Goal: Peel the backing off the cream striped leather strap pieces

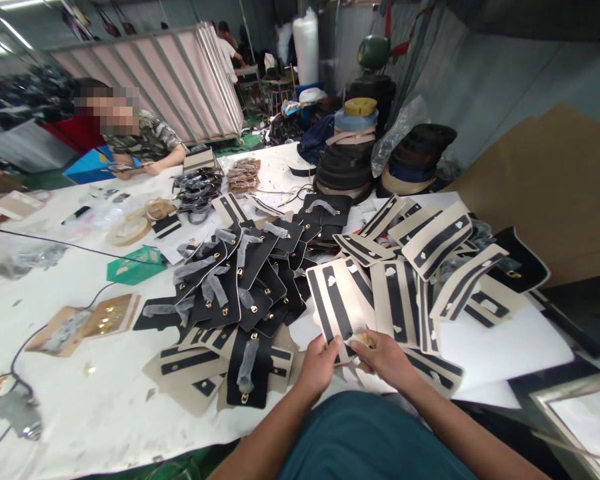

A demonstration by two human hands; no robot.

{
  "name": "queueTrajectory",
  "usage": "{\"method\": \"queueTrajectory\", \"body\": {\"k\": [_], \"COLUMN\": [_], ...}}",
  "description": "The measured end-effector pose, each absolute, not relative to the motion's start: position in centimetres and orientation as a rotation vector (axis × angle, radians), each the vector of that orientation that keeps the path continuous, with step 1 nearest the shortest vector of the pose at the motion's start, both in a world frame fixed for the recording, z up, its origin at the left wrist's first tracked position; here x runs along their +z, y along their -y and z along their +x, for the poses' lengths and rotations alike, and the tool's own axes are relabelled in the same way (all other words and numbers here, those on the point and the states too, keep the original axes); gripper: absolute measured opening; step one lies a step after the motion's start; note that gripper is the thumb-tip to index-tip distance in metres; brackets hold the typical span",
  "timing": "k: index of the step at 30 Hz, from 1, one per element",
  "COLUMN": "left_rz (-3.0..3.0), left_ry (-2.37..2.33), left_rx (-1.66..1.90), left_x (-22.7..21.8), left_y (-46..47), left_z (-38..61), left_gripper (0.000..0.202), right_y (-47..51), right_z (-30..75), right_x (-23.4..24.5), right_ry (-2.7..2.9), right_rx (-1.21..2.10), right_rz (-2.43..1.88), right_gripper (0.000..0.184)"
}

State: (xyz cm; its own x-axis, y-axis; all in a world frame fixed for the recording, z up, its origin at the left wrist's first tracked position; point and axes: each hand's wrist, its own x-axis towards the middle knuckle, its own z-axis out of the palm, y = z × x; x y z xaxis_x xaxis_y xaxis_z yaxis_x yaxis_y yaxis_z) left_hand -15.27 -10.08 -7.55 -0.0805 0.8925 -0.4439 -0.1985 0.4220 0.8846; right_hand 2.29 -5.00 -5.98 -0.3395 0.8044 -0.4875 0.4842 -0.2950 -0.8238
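Note:
My left hand [321, 367] grips the lower edge of a beige bag panel [341, 300], thumb on top. Black strips run along the panel, which is tilted toward me. At the panel's lower right corner, my right hand [383, 359] is closed in a pinch. Something small and pale shows at its fingertips, too small to name. More striped beige panels [394, 300] overlap just right of the held one. To the left lies a heap of black bag panels [260, 287] with gold clasps and handles wrapped in clear plastic.
Rolls of strapping [347, 160] stand at the back of the white table [105, 393]. A green piece [135, 265], cardboard trays of small metal parts [111, 315] and a corded tool [19, 413] are on the left. Another person [140, 140] sits across the table, handling something.

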Motion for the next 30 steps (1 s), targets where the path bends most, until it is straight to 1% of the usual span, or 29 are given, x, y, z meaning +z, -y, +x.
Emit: {"method": "queueTrajectory", "body": {"k": [3, 6, 10, 14, 18, 22, 24, 25, 27, 28, 30], "left_rz": [0.659, 0.635, 0.663, 0.647, 0.681, 0.662, 0.559, 0.493, 0.425, 0.449, 0.577], "left_ry": [-1.307, -1.298, -1.367, -1.507, -1.532, -1.466, -1.469, -1.492, -1.52, -1.498, -1.369], "left_rx": [1.035, 1.051, 1.106, 1.153, 1.246, 1.359, 1.393, 1.397, 1.376, 1.361, 1.329], "left_x": [-6.0, -5.4, -5.5, -5.1, -3.7, -3.4, -3.9, -4.1, -4.0, -3.6, -2.0], "left_y": [10.1, 9.9, 9.3, 8.6, 8.0, 6.4, 4.7, 3.6, 1.4, 0.3, -1.9], "left_z": [-15.1, -14.6, -13.7, -13.1, -12.6, -11.7, -11.7, -11.9, -12.4, -12.5, -12.2], "left_gripper": [0.05, 0.049, 0.041, 0.03, 0.028, 0.027, 0.033, 0.036, 0.043, 0.045, 0.048], "right_y": [5.2, 5.3, 5.3, 5.0, 4.7, 4.9, 5.4, 5.6, 6.1, 6.2, 6.2], "right_z": [2.2, 2.2, 2.1, 1.8, 1.6, 1.9, 2.1, 2.2, 2.4, 2.6, 3.1], "right_x": [-5.7, -5.6, -5.7, -5.5, -4.9, -4.7, -4.3, -4.0, -3.5, -3.2, -2.8], "right_ry": [1.602, 1.559, 1.549, 1.584, 1.769, 1.968, 2.116, 2.194, 2.267, 2.248, 2.126], "right_rx": [1.724, 1.794, 1.835, 1.796, 1.649, 1.276, 1.136, 1.119, 1.19, 1.27, 1.462], "right_rz": [-1.581, -1.529, -1.506, -1.49, -1.418, -1.405, -1.244, -1.117, -0.923, -0.91, -1.033], "right_gripper": [0.041, 0.042, 0.044, 0.047, 0.045, 0.042, 0.04, 0.04, 0.037, 0.037, 0.034]}}
